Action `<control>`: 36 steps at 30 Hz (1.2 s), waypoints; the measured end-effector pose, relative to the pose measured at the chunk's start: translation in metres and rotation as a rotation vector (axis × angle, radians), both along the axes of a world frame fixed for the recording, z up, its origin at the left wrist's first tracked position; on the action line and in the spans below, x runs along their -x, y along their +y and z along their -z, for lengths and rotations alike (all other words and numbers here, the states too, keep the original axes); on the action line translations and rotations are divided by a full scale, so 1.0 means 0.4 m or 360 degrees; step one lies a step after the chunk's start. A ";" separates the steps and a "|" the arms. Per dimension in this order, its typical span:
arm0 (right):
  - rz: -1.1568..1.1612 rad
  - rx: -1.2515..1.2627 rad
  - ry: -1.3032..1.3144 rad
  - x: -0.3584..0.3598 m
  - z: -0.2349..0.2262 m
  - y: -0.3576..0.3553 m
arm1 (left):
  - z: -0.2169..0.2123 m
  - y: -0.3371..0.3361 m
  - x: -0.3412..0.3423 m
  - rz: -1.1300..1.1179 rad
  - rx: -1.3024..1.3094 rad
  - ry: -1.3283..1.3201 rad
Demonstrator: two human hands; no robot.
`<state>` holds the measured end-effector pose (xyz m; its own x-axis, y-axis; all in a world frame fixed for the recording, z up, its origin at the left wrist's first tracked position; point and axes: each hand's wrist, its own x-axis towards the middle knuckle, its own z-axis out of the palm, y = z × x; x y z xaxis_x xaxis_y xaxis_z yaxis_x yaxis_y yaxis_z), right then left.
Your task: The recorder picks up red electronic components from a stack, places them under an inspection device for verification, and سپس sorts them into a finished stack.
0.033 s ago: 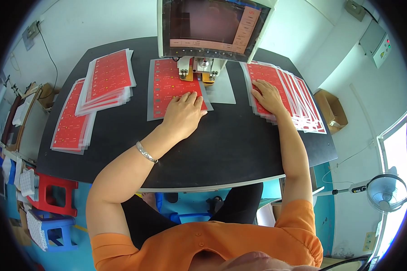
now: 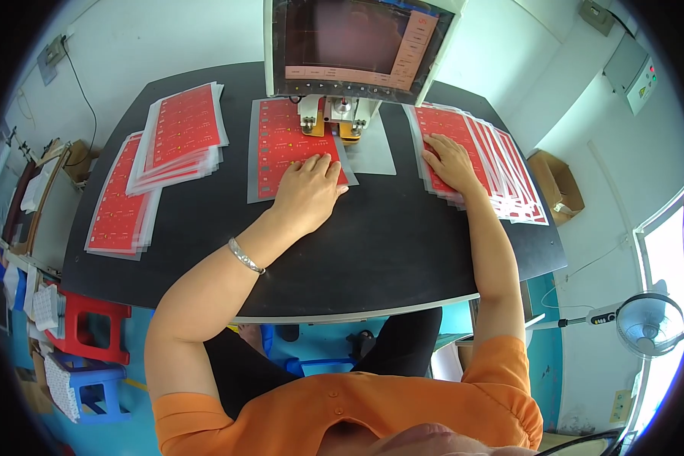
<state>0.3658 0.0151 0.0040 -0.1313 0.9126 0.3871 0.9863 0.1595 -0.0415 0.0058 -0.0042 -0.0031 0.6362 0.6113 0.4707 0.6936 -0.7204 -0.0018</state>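
Observation:
My left hand [image 2: 308, 193] lies flat, fingers stretched, on the lower part of a red printed sheet [image 2: 275, 148] with a clear border. The far right part of that sheet runs beneath the head of a machine [image 2: 343, 114], between its yellow-tipped feet. Over at the right, my right hand [image 2: 452, 165] rests palm down with fingers out on a fanned stack of similar red sheets [image 2: 485, 156]. Neither hand grips anything. What lies under the palms is hidden.
Two overlapping piles of red sheets, an upper pile [image 2: 182, 125] and a lower pile [image 2: 118, 205], lie on the black table [image 2: 372, 258] at left. A monitor [image 2: 349, 42] hangs over the machine. Cardboard box [image 2: 556, 186] and fan [image 2: 649, 323] stand right; red stool [image 2: 95, 323] left.
Both hands and the sheets stay in place. Only the picture on the monitor differs slightly: a dark patch at its left has faded.

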 end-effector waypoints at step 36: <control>-0.0022 -0.0056 0.0046 0.004 0.003 -0.001 | 0.008 0.141 0.094 -0.0053 -0.0100 -0.0065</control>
<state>0.3640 0.0148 0.0026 -0.1320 0.8967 0.4225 0.9825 0.1747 -0.0639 -0.0319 0.0521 -0.0062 0.5956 0.6000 0.5341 0.7174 -0.6964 -0.0177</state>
